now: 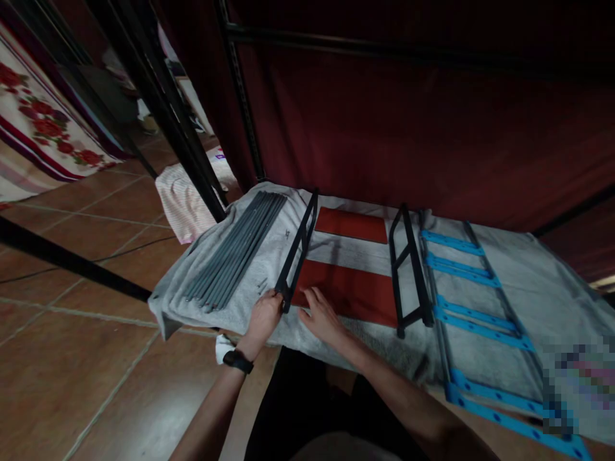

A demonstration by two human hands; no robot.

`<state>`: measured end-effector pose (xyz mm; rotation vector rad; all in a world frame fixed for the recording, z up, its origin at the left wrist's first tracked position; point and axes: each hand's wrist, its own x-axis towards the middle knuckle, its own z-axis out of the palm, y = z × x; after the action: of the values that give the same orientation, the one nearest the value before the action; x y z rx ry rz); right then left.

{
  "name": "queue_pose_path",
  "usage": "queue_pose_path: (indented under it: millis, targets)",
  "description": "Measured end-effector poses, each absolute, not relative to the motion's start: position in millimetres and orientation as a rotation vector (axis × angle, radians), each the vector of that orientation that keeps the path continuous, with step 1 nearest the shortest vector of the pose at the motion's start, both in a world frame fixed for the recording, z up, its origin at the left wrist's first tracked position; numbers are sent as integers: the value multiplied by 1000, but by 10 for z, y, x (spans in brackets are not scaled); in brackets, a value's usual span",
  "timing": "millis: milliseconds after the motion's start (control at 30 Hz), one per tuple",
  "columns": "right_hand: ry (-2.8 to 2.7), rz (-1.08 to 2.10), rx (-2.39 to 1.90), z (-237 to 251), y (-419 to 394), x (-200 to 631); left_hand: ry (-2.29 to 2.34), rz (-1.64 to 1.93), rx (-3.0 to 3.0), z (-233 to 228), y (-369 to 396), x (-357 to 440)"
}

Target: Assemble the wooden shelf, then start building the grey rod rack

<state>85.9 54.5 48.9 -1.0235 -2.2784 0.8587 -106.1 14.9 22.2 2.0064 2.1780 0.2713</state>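
your left hand (266,315) has its grip closed on the near end of a black metal frame (298,246). the frame lies on a grey towel (250,282) over the counter, next to a red board (350,288). your right hand (321,315) lies flat and open on that board, holding nothing. the frame could slip or tip and pinch your fingers, because you hold only its tip. both arms reach forward, wrists low. grey rods (235,253) lie to the left.
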Motion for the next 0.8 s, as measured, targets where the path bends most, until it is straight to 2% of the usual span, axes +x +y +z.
queue_pose_path:
  millis: [133, 333, 800]
  targets:
    - [-2389, 914, -1041, 465, 719, 471, 2091, 378, 2007, 157, 206, -1148]
    - [-2515, 940, -1145, 498, 743, 392, 1992, 642, 1839, 102, 233, -1184]
    - [-2450, 937, -1130, 405, 755, 449, 1883, 618, 1694, 161, 303, -1255]
